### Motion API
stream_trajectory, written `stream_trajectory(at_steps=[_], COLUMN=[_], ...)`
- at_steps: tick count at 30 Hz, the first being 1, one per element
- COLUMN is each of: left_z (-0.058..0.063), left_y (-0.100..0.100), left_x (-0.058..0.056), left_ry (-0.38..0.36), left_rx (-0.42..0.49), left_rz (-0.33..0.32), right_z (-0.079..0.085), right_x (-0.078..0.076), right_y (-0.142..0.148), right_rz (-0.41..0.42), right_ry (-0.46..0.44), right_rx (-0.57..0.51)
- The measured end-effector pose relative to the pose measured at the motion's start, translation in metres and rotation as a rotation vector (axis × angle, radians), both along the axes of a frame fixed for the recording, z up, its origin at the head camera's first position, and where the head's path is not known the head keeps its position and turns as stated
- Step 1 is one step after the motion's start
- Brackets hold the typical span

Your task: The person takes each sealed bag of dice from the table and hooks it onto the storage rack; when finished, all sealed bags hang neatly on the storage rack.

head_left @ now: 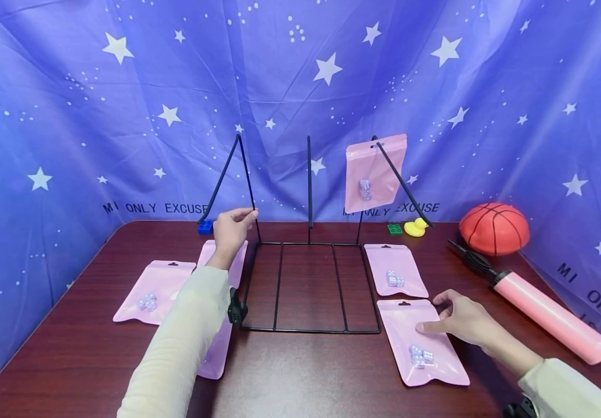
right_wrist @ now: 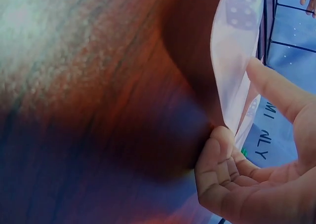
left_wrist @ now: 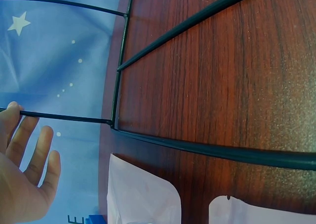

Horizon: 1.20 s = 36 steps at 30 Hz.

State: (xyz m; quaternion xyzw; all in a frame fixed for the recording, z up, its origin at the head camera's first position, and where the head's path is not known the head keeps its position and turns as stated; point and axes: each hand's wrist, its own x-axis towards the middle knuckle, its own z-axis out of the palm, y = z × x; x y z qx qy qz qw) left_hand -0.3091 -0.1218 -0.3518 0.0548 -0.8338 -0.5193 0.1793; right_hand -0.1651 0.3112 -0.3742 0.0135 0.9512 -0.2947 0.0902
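My left hand [head_left: 231, 231] pinches the left upright of a black wire rack [head_left: 310, 332], thumb and index finger on the rod, other fingers spread in the left wrist view. At the front right, my right hand [head_left: 463, 319] holds the right edge of a pink zip pouch [head_left: 402, 332] with dice inside, thumb on its face. In the right wrist view the pouch's edge [right_wrist: 224, 81] stands between thumb and curled fingers. Another pink pouch [head_left: 375, 168] hangs by its hole on the rack's right arm. The rack's left and middle arms carry nothing.
Behind the held pouch lies another pink dice pouch [head_left: 384, 261]. Several more, including one pouch [head_left: 156, 281], lie left of the rack, partly behind my left arm. Further right are a pink pump [head_left: 551, 313] and red ball [head_left: 493, 229]. A yellow duck [head_left: 414, 228] and bricks stand at the back.
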Motion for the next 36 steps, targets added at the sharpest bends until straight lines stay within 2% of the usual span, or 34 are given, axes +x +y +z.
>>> stream_trajectory(at_steps=[8,23,36], left_z=[0.001,-0.001,-0.002], left_y=[0.0,-0.001,-0.001], left_x=[0.001,-0.001,-0.001], left_ry=[-0.001,-0.007,-0.003], left_rx=[0.004,0.002,0.005], left_rz=[-0.002,0.002,-0.002], right_z=[-0.002,-0.002,-0.004], right_x=[-0.002,0.002,0.003], right_y=[0.004,0.011,0.024], right_rz=[-0.009,0.016,0.071], right_ry=[-0.021,-0.093,-0.113], right_rx=[-0.024,-0.221,-0.363])
